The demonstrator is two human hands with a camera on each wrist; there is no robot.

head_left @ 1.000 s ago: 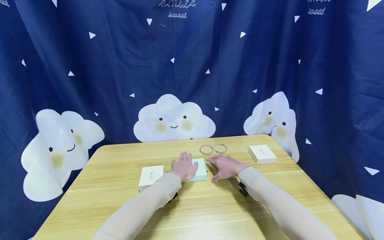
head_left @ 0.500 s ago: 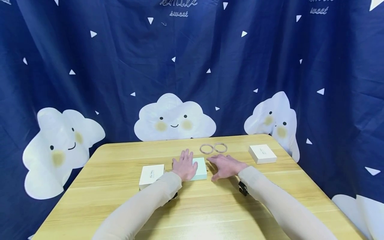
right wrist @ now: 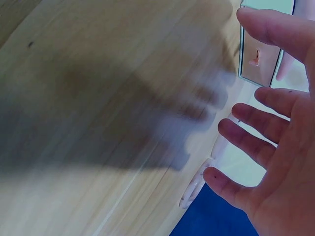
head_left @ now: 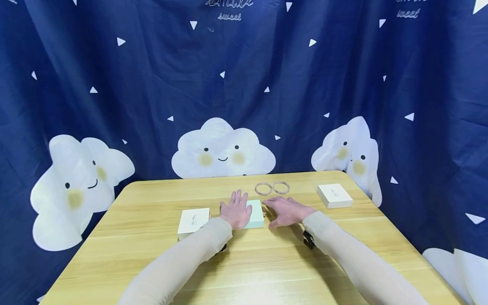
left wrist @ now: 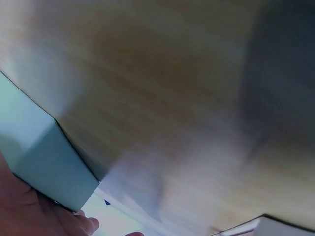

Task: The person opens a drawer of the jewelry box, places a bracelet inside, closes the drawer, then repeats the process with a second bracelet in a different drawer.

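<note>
A mint-green box (head_left: 256, 214) lies flat on the wooden table, partly covered by my left hand (head_left: 235, 212). That hand rests along the box's left side, its fingers straight and pointing away from me, the thumb over the top. My right hand (head_left: 286, 210) stands just right of the box, fingers spread and bent slightly, holding nothing. In the right wrist view, the end of the mint box (right wrist: 258, 61) is pinkish brown with a small pink tab, and the right thumb is close to it. Two pale pink bangles (head_left: 263, 189) lie side by side behind the hands.
One white box (head_left: 193, 222) with script on its lid stands left of my left forearm. A similar white box (head_left: 334, 195) sits near the table's right edge. A dark blue curtain (head_left: 244, 84) with clouds hangs behind the wooden table (head_left: 126, 237).
The left fingers reach slightly farther forward than a second ago. The head view has shifted a little. The right hand, boxes and bangles keep their places.
</note>
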